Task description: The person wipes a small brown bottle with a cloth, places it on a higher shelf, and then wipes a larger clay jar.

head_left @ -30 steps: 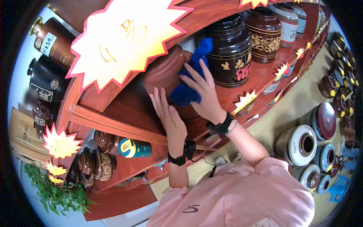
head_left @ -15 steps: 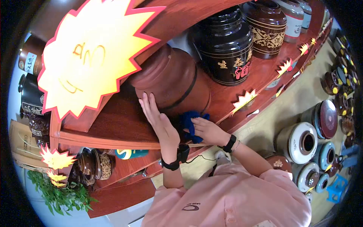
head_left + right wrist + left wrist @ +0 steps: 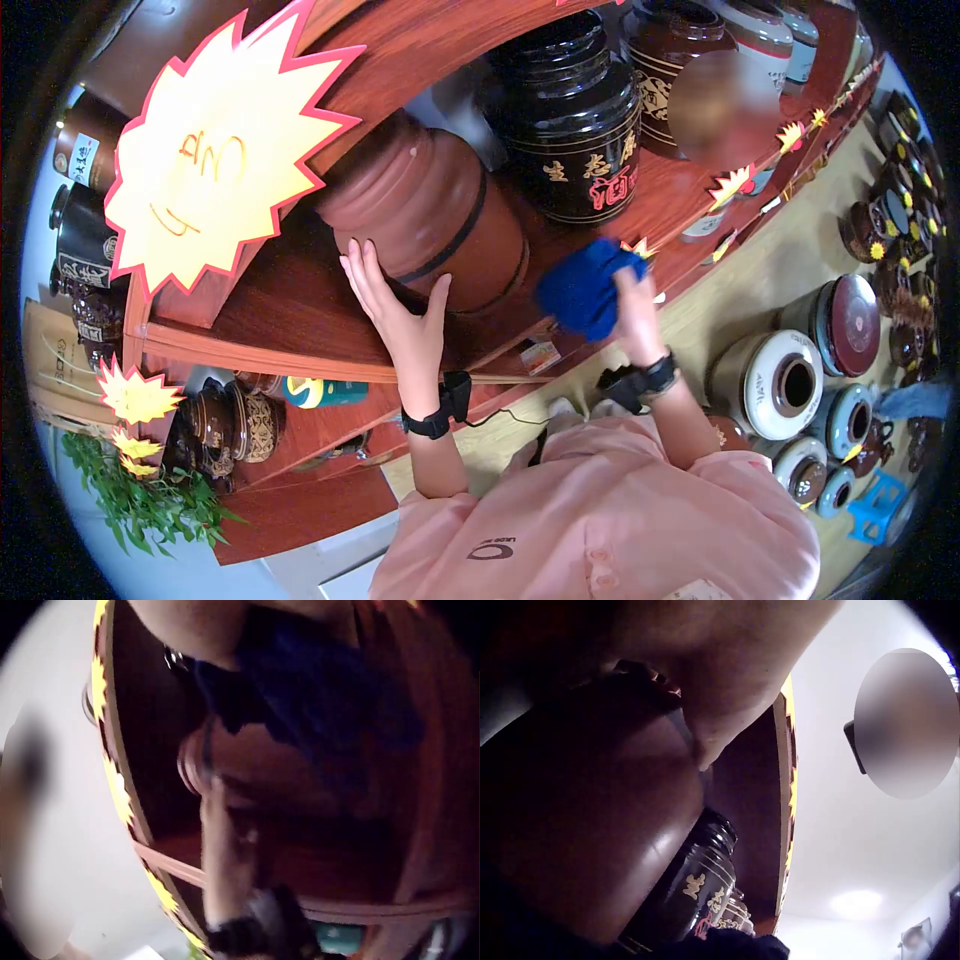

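Note:
A matte reddish-brown jar (image 3: 430,210) with a dark band stands on the wooden shelf. The left hand (image 3: 400,325) rests on its near side with fingers straight and thumb spread; in the left wrist view that hand (image 3: 727,667) lies over the jar (image 3: 592,825). A bunched blue cloth (image 3: 582,290) is held in the right hand (image 3: 635,320), in the air in front of the shelf, apart from the jar. The right wrist view shows the cloth (image 3: 322,697) large below the right hand (image 3: 199,626), whose fingers are partly hidden.
A glossy black jar (image 3: 575,140) stands beside the brown one, with more jars further along the shelf. A large star-shaped price tag (image 3: 215,160) hangs at the upper left. White and blue-rimmed jars (image 3: 765,385) stand on the floor at right.
The right hand with the cloth has moved from the jar's upper side down to its base, then away to the right. The left hand's thumb has spread; the hand stays on the jar.

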The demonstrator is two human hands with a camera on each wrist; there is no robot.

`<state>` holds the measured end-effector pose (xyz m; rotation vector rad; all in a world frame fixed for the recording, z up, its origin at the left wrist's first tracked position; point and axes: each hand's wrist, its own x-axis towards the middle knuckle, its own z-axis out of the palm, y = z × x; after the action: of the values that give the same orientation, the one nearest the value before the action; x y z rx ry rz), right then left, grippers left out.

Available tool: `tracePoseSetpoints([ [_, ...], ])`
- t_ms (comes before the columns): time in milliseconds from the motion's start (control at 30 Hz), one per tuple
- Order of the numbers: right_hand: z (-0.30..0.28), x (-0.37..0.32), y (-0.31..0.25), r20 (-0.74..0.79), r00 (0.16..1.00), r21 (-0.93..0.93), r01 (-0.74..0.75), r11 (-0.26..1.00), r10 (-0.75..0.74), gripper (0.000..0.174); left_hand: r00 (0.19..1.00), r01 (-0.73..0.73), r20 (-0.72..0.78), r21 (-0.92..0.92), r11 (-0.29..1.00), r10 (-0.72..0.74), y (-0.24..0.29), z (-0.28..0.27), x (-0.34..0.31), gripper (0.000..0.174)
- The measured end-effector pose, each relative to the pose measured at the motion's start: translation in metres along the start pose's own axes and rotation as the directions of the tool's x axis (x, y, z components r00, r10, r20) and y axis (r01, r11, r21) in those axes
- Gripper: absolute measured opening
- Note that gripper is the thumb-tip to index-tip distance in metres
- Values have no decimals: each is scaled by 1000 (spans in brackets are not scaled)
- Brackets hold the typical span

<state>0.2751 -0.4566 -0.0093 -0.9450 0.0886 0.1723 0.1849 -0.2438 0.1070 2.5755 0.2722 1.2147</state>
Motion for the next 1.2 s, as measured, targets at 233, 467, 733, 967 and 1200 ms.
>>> tracePoseSetpoints([
  [233,-53,96,-85,-224,871,23,453,891,-437,22,997,7,-71,3,1000,-7,6,7,-1,98],
  [467,-86,168,-75,340,717,-832,531,161,-608,64,996,-12,-85,17,1000,13,2,7,-2,100],
  [733,9,49,-61,460,690,-447,724,526,-559,25,999,6,-46,19,1000,-5,-1,3,-4,97],
  [967,101,55,-4,490,867,-255,244,936,-93,51,992,58,-112,-1,998,-58,8,19,-31,91],
  [1200,133,107,21,464,886,-385,178,905,23,62,960,271,-20,-170,947,-278,14,53,-86,95],
])
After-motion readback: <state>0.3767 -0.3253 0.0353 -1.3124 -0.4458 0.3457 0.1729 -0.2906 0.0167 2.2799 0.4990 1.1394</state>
